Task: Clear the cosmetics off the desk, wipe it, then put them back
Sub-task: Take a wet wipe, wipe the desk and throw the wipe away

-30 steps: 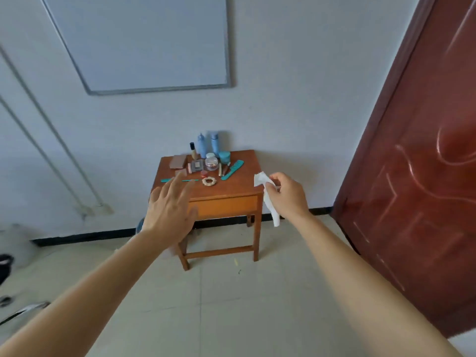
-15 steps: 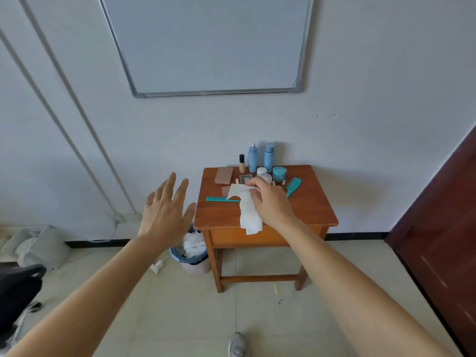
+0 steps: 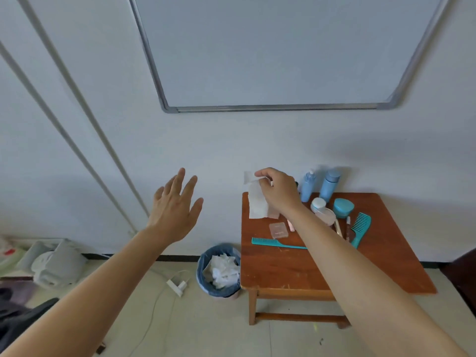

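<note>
A small wooden desk (image 3: 296, 274) stands against the wall with cosmetics at its back. Two blue bottles (image 3: 319, 185), a teal jar (image 3: 343, 207), a white-capped jar (image 3: 322, 210), a clear compact (image 3: 278, 230), a teal tail comb (image 3: 275, 243) and a wide teal comb (image 3: 360, 228) lie there. My right hand (image 3: 278, 191) pinches a white wipe (image 3: 256, 202) above the desk's back left corner. My left hand (image 3: 175, 210) hovers in the air left of the desk, fingers spread, holding nothing.
A blue-lined waste bin (image 3: 219, 271) with crumpled tissues stands on the floor beside the desk's left side. A white power strip (image 3: 177, 286) and cable lie left of it. Grey items (image 3: 54, 264) sit by the left wall. A whiteboard (image 3: 270, 47) hangs above.
The view has come closer to the desk and shifted left. My right hand carried the wipe to the desk's back left corner. My left hand stays raised and spread.
</note>
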The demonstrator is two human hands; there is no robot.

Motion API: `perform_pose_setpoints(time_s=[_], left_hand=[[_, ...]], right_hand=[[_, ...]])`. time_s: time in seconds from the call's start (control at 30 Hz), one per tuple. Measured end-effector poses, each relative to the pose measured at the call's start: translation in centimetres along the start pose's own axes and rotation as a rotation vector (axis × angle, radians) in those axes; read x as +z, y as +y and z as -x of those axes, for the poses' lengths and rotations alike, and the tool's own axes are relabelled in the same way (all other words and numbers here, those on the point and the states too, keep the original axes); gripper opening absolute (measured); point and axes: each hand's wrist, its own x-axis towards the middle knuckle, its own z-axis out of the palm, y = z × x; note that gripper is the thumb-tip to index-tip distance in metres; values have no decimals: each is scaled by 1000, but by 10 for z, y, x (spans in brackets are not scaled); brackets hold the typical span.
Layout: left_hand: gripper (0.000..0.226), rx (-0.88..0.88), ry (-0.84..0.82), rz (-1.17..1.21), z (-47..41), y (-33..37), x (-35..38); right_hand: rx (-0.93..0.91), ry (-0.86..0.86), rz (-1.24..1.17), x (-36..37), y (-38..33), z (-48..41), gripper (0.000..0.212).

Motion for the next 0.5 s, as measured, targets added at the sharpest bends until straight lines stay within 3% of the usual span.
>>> perform_pose_setpoints(time_s=[0.27, 0.5], left_hand=[[62, 94, -167, 67, -96, -125, 75], [58, 214, -364, 55, -143, -168, 177]], right_hand=[[185, 7, -21, 121, -10, -69, 29], [407, -57, -7, 222, 21, -85, 41]])
